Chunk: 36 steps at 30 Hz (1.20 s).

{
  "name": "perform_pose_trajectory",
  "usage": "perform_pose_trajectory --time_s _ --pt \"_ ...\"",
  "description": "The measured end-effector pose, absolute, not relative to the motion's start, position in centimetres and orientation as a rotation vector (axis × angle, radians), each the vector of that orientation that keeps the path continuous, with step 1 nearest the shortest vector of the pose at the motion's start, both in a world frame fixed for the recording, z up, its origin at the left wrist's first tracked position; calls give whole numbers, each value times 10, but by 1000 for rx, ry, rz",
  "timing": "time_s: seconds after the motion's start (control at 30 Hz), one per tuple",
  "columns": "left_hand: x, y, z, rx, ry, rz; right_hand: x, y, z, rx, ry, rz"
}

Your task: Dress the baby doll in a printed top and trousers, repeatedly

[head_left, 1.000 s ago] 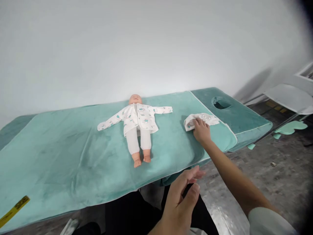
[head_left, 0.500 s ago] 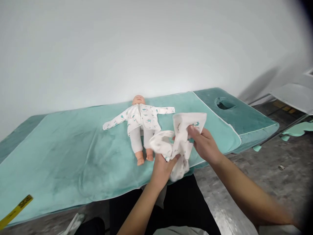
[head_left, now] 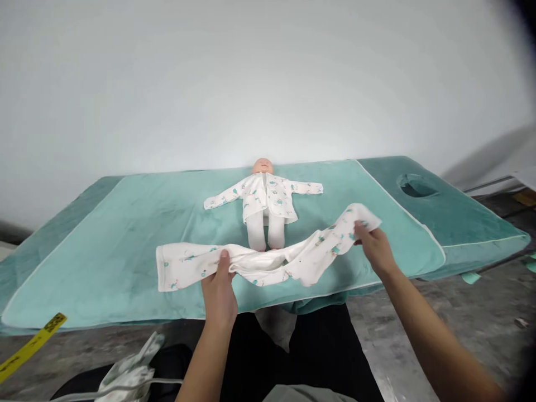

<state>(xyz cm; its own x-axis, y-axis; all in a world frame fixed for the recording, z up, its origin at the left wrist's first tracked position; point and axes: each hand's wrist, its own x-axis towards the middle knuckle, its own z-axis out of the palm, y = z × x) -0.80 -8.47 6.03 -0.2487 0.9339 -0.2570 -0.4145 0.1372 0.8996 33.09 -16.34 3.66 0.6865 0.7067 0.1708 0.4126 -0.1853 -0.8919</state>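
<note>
A white baby garment (head_left: 312, 254) with a teal animal print is stretched sideways between my two hands, above the near part of the bed. My left hand (head_left: 220, 290) is closed on its left part, thumb on top, with a wide tube-like end lying out to the left. My right hand (head_left: 374, 243) pinches the raised right end. Between them the cloth sags, and a folded opening shows. Just behind it a baby doll (head_left: 263, 166) lies on its back, arms spread, in a matching printed jacket (head_left: 270, 195) and white trousers (head_left: 256, 229). The garment hides most of its feet.
A teal padded bed (head_left: 125, 223) with a face hole (head_left: 416, 186) at its right end stands against the wall. Below its front edge, at lower left, lie more printed cloth (head_left: 134, 368) and a pale cable (head_left: 163, 381). A yellow strip (head_left: 33, 346) shows at far left.
My hands have moved apart, the left one leftward, spreading the bunched garment into a long strip across the front of the doll. The view has shifted to the left.
</note>
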Motion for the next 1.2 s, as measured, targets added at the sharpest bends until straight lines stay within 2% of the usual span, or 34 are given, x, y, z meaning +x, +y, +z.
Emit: perform_pose_trajectory --time_s 0.1,0.23,0.37,0.43,0.5,0.63,0.8,0.93,1.0,1.1,1.2 --pt "-35 -90 29 658 1420 1364 297 -176 23 -1977 -1133 126" --pt "-59 -122 -22 1093 1722 1506 235 -200 16 -1766 -1743 34" --pt "-39 -149 -49 2051 1433 1121 198 -198 -2 -1665 -2176 26" --pt "-20 -150 -46 2393 1315 940 194 -188 -11 -1725 -2207 15" --pt "-5 -143 -33 2569 1337 906 196 -179 -14 -1747 -2181 43" --pt "-6 -124 12 2483 1301 1009 209 -177 11 -1582 -1895 306" --pt "-29 -114 76 1825 1231 1066 223 -193 81 -1459 -1238 772" --pt "-27 -103 89 1501 1184 997 212 -176 110 -1387 -897 1027" --pt "-23 -100 78 1444 1199 1045 202 -160 96 -1430 -889 979" --pt "-20 -111 45 1590 1205 1082 190 -147 47 -1534 -1072 746" --pt "-23 -137 7 2038 1072 857 185 -154 -2 -1551 -1538 649"
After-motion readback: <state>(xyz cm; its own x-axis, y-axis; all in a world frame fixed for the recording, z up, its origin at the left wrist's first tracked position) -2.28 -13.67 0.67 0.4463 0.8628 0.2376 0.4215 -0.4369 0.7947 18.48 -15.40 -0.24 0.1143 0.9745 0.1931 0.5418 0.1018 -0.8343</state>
